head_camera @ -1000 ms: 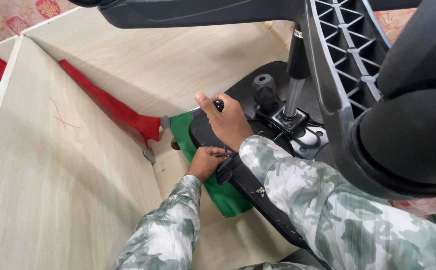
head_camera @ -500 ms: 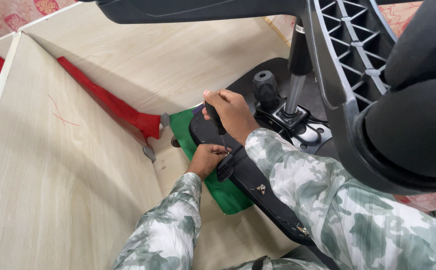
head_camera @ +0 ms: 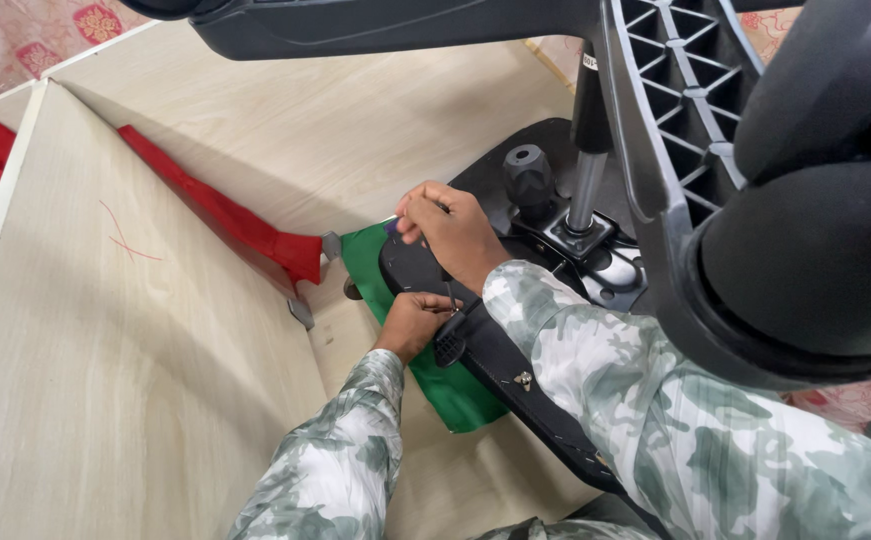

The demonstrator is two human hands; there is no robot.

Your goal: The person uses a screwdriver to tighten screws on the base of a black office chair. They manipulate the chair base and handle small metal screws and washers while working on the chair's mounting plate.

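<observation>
**Two hands at the underside of an office chair**

The right hand's [head_camera: 450, 232] fingers were pinched together around something small and dark at their tips, too small to identify, held against the edge of the black seat plate [head_camera: 415, 272]. The left hand [head_camera: 413, 322] was curled shut lower down, its fingers seemingly closed on the plate's edge or on a small part there; what exactly it gripped was hidden by the knuckles.

Both hands worked on the chair mechanism [head_camera: 570, 235], which lay tipped over inside a pale wooden box [head_camera: 155, 350]. A ribbed black knob [head_camera: 527, 175] stood just beside the right hand, and the metal gas-lift column [head_camera: 585, 185] rose behind it. A green cloth [head_camera: 445, 385] lay beneath the plate, and a red cloth [head_camera: 225, 215] ran along the box's inner corner. The grey ribbed chair back [head_camera: 675, 120] and dark padded headrest [head_camera: 815, 230] loomed at the right.

The mechanism looked rigid, heavy and awkward, likely best gripped by the plate's edges or the column. The pinched piece seemed light and easily dropped.
</observation>
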